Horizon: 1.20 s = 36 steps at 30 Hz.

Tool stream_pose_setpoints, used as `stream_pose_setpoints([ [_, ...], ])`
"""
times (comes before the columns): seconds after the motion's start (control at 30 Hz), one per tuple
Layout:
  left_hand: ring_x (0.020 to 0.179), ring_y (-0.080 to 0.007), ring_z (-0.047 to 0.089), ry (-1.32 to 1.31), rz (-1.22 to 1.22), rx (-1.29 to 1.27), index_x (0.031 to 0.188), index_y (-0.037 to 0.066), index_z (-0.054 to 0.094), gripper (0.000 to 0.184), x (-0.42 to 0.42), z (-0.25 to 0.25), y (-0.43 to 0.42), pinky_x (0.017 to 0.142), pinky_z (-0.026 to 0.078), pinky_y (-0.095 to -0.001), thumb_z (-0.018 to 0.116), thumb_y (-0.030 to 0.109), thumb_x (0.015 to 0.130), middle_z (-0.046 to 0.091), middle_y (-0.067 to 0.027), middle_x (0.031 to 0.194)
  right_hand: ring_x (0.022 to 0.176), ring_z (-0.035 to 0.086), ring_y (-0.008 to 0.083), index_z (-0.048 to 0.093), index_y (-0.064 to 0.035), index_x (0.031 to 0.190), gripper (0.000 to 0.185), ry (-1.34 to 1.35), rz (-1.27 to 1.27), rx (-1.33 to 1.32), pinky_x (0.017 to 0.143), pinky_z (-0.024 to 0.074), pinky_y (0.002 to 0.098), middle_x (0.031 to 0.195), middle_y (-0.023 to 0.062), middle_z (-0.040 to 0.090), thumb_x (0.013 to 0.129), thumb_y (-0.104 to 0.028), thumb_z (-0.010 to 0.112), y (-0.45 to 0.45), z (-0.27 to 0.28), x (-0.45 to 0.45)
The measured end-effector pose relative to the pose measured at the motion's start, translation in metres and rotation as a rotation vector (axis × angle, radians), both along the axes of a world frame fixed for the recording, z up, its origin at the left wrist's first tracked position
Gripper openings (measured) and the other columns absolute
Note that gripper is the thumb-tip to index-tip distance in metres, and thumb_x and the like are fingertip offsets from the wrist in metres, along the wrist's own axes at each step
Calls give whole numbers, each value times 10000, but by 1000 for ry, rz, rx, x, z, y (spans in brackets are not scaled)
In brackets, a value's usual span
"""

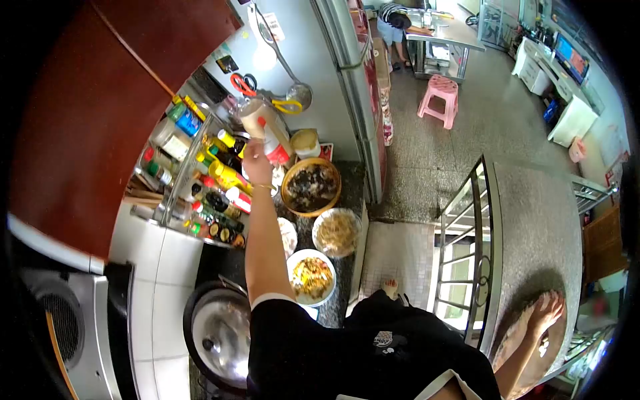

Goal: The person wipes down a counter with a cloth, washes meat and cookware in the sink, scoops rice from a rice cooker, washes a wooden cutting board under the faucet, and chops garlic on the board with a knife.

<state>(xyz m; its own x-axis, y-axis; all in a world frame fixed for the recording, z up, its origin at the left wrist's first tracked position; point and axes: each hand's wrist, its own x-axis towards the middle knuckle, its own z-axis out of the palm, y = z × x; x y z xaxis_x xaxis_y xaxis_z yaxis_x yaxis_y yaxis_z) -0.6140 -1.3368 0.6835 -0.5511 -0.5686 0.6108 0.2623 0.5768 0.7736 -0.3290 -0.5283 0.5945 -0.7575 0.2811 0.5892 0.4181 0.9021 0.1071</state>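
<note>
My left hand (254,163) reaches over the counter among the seasoning bottles, its fingers curled. It is beside a soy-sauce-like dark bottle (230,160) and a white jug with a red label (275,145); what the fingers hold, if anything, is hidden. Below the wrist stand a brown bowl of dark soaked food (311,187), a bowl of pale shreds (337,233) and a white bowl with yellow and red chopped food (311,278). Far to the right, my right hand (548,311) lies with fingers stretched out on the edge of a round board (537,367).
A lidded wok (223,333) sits at the lower left. Scissors (244,85) and a ladle (299,95) hang on the fridge side (313,60). A metal railing (477,247) borders the right slab. A pink stool (440,100) and another person (395,23) are farther back.
</note>
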Motion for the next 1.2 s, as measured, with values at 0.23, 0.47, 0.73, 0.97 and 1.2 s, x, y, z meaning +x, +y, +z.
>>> stream_pose_setpoints([
  [0.23, 820, -321, 584, 43, 396, 50, 969, -58, 585, 389, -150, 12, -161, 779, 449, -376, 489, 316, 920, 639, -187, 877, 1268, 329, 336, 560, -109, 1153, 311, -47, -125, -36, 1025, 307, 506, 1354, 99, 407, 865, -225, 562, -69, 16, 8],
  [0.47, 817, -346, 577, -180, 280, -102, 875, -49, 585, 332, -217, 4, -231, 768, 447, -400, 579, 275, 802, 631, -188, 868, 1251, 342, 341, 559, -58, 1081, 290, -116, -156, -50, 1015, 292, 493, 1336, 126, 412, 828, -196, 583, -110, 27, -8],
  [0.73, 752, -269, 603, -125, 230, 449, 979, -73, 557, 380, -227, 29, -225, 648, 534, -391, 690, 68, 652, 622, -163, 934, 1217, 361, 377, 543, -6, 980, 262, -84, 38, -242, 1009, 305, 512, 1264, 189, 448, 736, -97, 573, -143, 23, -36],
  [0.97, 661, -188, 578, -34, 83, 349, 808, 5, 657, 277, -233, -25, -244, 611, 464, -332, 692, 232, 653, 646, -64, 692, 1161, 407, 374, 559, -31, 988, 262, -147, 189, -239, 993, 325, 492, 1219, 171, 472, 733, -54, 616, -183, 35, -82],
  [1.2, 881, -330, 635, -259, 393, 32, 1011, -33, 585, 498, -154, 25, -185, 782, 479, -386, 672, 346, 700, 656, -203, 910, 1108, 443, 358, 555, -26, 995, 237, -201, 318, -347, 951, 361, 463, 1169, 168, 493, 761, -49, 591, -198, 30, -129],
])
